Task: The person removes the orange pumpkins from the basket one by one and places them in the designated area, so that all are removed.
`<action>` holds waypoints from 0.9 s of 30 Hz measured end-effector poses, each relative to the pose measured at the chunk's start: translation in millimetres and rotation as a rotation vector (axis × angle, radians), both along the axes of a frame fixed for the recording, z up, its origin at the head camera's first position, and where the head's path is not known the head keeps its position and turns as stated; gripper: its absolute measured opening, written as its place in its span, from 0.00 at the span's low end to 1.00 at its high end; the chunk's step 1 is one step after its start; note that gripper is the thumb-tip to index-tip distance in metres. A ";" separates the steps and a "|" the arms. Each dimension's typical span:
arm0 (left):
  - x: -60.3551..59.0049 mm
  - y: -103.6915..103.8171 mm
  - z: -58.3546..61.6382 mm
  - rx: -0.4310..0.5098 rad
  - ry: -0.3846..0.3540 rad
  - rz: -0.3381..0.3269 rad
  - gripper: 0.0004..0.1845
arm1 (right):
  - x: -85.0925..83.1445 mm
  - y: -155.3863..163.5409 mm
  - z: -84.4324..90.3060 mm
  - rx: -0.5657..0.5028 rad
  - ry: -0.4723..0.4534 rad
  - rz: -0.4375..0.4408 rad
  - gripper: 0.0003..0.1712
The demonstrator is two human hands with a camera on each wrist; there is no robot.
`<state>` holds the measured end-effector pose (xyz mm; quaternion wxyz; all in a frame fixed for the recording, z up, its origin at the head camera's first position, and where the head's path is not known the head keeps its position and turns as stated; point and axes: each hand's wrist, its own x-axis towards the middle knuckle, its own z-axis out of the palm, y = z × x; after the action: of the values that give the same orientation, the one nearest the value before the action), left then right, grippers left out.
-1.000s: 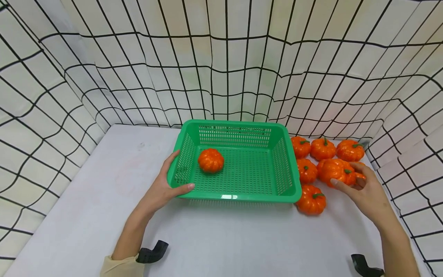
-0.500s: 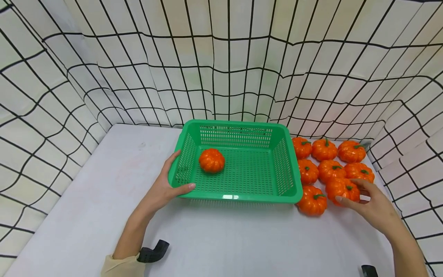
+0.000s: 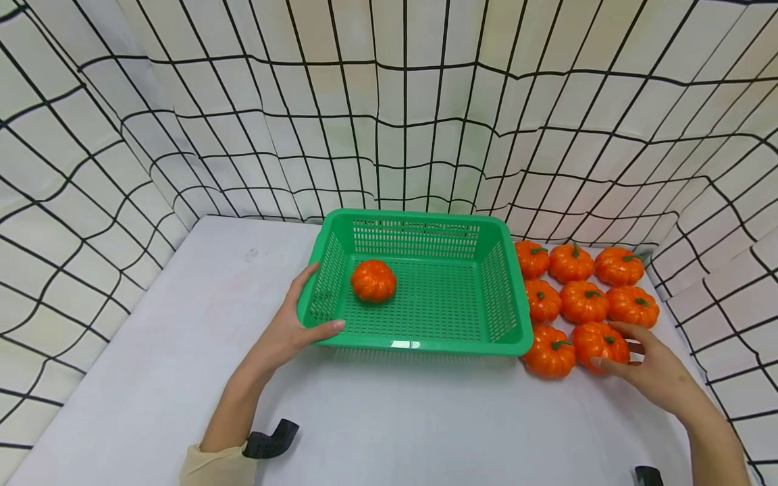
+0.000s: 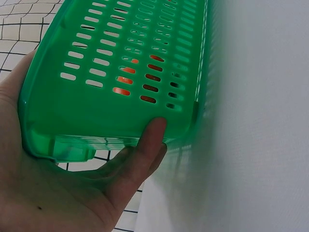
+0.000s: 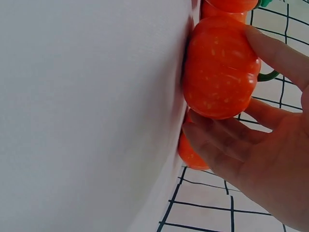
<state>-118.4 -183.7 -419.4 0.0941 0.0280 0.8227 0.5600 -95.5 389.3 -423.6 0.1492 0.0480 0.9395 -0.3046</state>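
A green plastic basket (image 3: 413, 347) with slotted walls stands mid-table, and my left hand (image 3: 284, 332) grips its left end, thumb over the front corner. The left wrist view shows the palm close around the basket's end wall (image 4: 96, 116). One orange toy pumpkin (image 3: 373, 281) lies inside, left of the middle. To the right, my right hand (image 3: 659, 371) holds another pumpkin (image 3: 598, 345) between thumb and fingers, at the front of the pumpkin group. In the right wrist view this pumpkin (image 5: 219, 72) sits right at the table surface, its green stem partly behind the thumb.
Several more orange pumpkins (image 3: 583, 302) stand in rows between the basket and the right netting. White cloth walls with black netting (image 3: 401, 135) enclose the back and sides. A white table surface (image 3: 425, 425) stretches in front of the basket.
My right hand has brought its pumpkin forward from above the middle row and down to the front row, beside the front left pumpkin. My left hand keeps its grip on the basket.
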 end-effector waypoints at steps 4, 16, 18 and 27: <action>-0.2 -0.4 0.3 -0.006 0.002 0.004 0.58 | -1.2 0.6 1.5 0.004 -0.010 0.025 0.58; -1.5 0.0 0.3 0.005 0.000 -0.001 0.58 | 2.2 -5.3 14.9 -0.023 0.231 -0.084 0.51; -2.0 0.4 0.3 0.006 0.003 -0.004 0.58 | 1.9 -12.0 17.6 -0.043 0.270 -0.111 0.48; -0.3 -0.4 0.5 -0.008 0.007 0.001 0.59 | -4.2 -56.5 30.2 -0.164 0.460 -0.133 0.32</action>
<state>-118.6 -184.1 -419.0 0.0909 0.0293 0.8253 0.5566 -99.7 332.8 -393.4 -0.0853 0.0267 0.9156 -0.3919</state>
